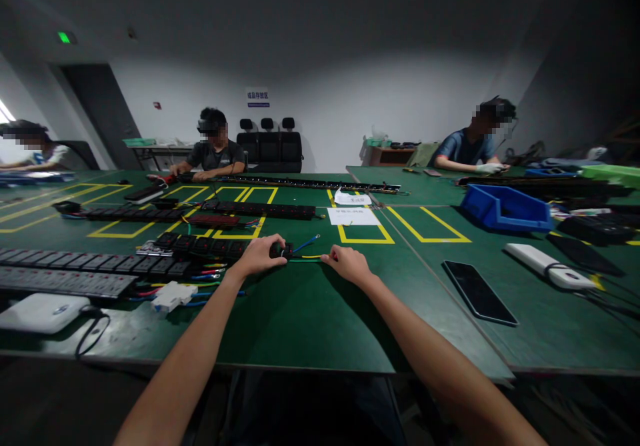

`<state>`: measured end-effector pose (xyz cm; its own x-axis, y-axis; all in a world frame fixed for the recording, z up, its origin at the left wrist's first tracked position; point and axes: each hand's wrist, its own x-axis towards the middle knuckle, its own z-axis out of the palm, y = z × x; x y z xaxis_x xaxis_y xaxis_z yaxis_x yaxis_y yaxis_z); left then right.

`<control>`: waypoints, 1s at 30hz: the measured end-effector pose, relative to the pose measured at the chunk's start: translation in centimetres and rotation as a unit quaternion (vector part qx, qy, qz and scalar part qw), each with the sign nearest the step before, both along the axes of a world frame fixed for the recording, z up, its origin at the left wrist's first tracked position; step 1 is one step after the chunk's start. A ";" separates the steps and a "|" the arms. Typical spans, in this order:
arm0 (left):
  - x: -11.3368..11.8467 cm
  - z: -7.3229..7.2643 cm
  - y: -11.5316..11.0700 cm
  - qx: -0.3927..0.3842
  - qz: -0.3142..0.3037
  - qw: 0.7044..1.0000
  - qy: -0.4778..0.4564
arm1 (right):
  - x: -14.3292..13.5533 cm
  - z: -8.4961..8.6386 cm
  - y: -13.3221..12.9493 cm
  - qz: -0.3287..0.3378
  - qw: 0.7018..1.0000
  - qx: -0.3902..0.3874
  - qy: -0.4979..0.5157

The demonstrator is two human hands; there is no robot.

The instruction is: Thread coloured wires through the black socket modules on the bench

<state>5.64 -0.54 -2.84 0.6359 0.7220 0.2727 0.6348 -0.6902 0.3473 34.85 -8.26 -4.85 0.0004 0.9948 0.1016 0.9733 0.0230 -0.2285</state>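
Observation:
My left hand (261, 257) is closed around the right end of a black socket strip (200, 245) that lies on the green table. From that end come a yellow-green wire (306, 258) and a blue wire (306, 244) tipped with a ring terminal. With fingers pinched, my right hand (347, 264) grips the free end of the yellow-green wire, a short way right of the strip. The blue wire sticks up loose between the hands. Left of my left forearm, a white connector block (173, 295) lies among coloured wires.
More socket strips (70, 283) lie at left, near a white power bank (45, 313). Paper sheets (353, 217) lie ahead. A phone (479, 293), another white power bank (547, 266) and a blue bin (506, 209) stand right. Co-workers (215, 149) sit across the table.

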 end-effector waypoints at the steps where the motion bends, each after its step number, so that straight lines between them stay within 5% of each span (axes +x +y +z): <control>1: 0.0 0.0 0.0 -0.001 -0.002 1.000 0.001 | 0.0 0.0 0.0 0.000 1.000 0.001 0.000; 30: -0.5 -0.1 0.5 -0.014 -0.032 0.999 -0.022 | 0.0 -0.1 -0.1 0.003 1.000 0.005 0.002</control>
<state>5.09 -0.01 -2.97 0.6691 0.6876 0.2821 0.5731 -0.7190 0.3932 34.84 -8.32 -4.98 -0.0056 0.9938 0.1114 0.9721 0.0316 -0.2326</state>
